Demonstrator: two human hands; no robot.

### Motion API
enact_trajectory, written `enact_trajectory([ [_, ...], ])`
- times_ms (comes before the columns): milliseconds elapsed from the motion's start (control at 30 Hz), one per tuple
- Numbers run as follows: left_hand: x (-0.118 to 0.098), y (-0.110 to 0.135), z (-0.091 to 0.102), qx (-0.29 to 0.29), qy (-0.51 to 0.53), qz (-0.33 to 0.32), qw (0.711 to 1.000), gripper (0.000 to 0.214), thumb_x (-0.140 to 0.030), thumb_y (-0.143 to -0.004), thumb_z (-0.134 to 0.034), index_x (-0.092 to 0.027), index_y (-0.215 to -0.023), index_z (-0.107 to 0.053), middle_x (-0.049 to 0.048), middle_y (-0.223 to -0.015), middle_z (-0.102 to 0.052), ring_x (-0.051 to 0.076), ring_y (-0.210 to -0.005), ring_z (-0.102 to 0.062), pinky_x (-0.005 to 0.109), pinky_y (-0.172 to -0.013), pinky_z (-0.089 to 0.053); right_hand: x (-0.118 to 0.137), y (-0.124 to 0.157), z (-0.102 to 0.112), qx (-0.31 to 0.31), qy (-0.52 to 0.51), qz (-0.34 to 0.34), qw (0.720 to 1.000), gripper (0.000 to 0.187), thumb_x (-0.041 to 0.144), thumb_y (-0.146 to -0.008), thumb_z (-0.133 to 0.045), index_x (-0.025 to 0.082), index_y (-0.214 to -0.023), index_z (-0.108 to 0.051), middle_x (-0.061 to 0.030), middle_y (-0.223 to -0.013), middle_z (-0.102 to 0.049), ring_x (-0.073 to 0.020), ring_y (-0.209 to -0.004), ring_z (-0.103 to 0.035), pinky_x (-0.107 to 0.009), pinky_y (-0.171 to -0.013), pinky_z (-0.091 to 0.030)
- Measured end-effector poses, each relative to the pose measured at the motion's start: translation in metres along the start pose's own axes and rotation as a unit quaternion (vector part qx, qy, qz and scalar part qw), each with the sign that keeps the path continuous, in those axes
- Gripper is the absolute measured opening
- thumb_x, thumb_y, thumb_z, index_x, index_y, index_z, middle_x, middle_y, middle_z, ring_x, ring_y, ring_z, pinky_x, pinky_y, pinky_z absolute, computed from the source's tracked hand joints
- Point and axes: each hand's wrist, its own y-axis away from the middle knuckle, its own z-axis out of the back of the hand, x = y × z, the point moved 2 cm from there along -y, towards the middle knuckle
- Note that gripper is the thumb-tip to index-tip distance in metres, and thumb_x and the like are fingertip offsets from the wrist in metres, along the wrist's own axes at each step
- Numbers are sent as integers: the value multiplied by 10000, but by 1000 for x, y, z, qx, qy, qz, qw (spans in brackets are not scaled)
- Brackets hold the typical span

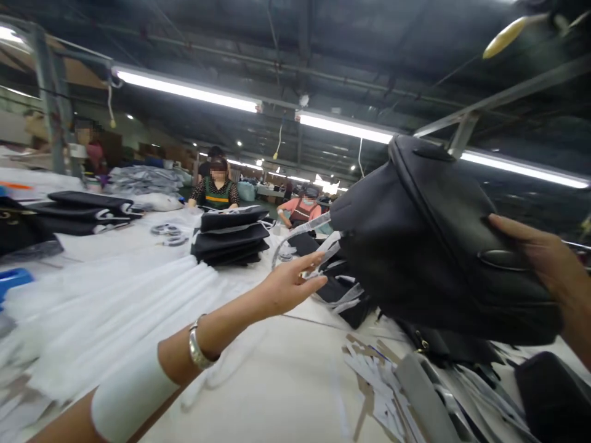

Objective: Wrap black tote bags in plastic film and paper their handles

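Observation:
My right hand (549, 271) grips a black leather handbag (429, 246) by its far end and holds it up above the table. My left hand (290, 284) reaches forward from a bare arm with a silver bracelet. Its fingers pinch a clear plastic-wrapped strap (318, 243) that hangs from the bag's left side.
A stack of black bags (231, 237) lies mid-table, another pile (83, 212) at the far left. White foam sheets (106, 295) cover the left of the table (286, 381). Paper strips (378, 387) and more black bags (549, 394) lie at the right. Other people sit at the far end.

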Motion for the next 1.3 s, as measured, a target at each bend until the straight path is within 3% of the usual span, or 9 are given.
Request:
enact_trajectory([
  [100, 13, 18, 10, 1, -66, 46, 997, 719, -444, -847, -641, -236, -1493, -403, 109, -1502, -465, 333, -1296, -523, 452, -998, -506, 7, 25, -29, 112, -190, -176, 959, 176, 245, -885, -531, 221, -891, -705, -69, -680, -727, -162, -448, -596, -333, -459, -504],
  [167, 25, 27, 14, 9, -96, 77, 992, 811, -475, -820, -673, -236, -1522, -343, 128, -1515, -444, 350, -1313, -502, 463, -1010, -488, 13, 39, -45, 135, -235, -208, 940, 170, 199, -868, -536, 227, -921, -695, -30, -696, -731, -146, -460, -606, -298, -465, -514],
  [400, 67, 37, 18, 18, -5, 182, 983, 992, -516, -750, -751, -244, -1556, -242, 180, -1502, -441, 361, -1319, -494, 449, -992, -480, 9, 48, -75, 196, -230, -133, 944, 301, 241, -854, -595, 180, -1134, -689, -112, -994, -764, -169, -570, -682, -317, -510, -532],
  [667, 89, 16, -3, -24, 39, 158, 986, 958, -491, -702, -795, -253, -1514, -348, 185, -1462, -481, 349, -1283, -517, 408, -925, -504, 14, 59, -65, 181, -186, -129, 957, 365, 349, -865, -601, 187, -1183, -683, -149, -1133, -729, -217, -620, -705, -423, -564, -521],
  [800, 96, 1, -19, -30, 5, 117, 993, 446, -506, -786, -694, -176, -1086, -686, 77, -1004, -698, 230, -942, -652, 309, -799, -506, 14, 63, -60, 170, -189, -151, 955, 396, 341, -841, -616, 187, -1202, -673, -138, -1094, -742, -175, -532, -665, -386, -523, -497],
  [900, 98, -5, -26, -12, -53, 107, 993, 380, -544, -812, -642, -167, -784, -678, 4, -682, -618, 182, -693, -608, 282, -654, -482, 10, 58, -57, 184, -209, -137, 951, 384, 298, -804, -639, 184, -1168, -692, -124, -888, -770, -154, -429, -602, -339, -437, -453],
  [967, 97, -7, -26, -24, -70, 96, 993, 317, -488, -814, -662, -173, -839, -689, 13, -743, -649, 192, -739, -630, 288, -682, -498, 7, 54, -55, 170, -214, -136, 952, 365, 276, -797, -642, 181, -1143, -706, -122, -823, -766, -165, -419, -599, -334, -414, -449],
  [1133, 68, -1, -30, -157, -27, 43, 986, 417, -359, -834, -680, -182, -1208, -630, 108, -1203, -670, 252, -1134, -615, 378, -970, -489, -7, 55, -62, 109, -268, -131, 948, 318, 248, -814, -639, 171, -1111, -725, -132, -910, -765, -196, -525, -671, -378, -542, -560],
  [1300, 9, 7, -63, -58, 225, 36, 972, 500, -507, -918, -562, -196, -1309, -588, 107, -1317, -630, 247, -1211, -594, 397, -1021, -491, -21, 77, -103, 68, -367, -16, 928, 357, 280, -758, -746, 154, -1091, -726, -104, -999, -761, -240, -872, -724, -415, -875, -578],
])
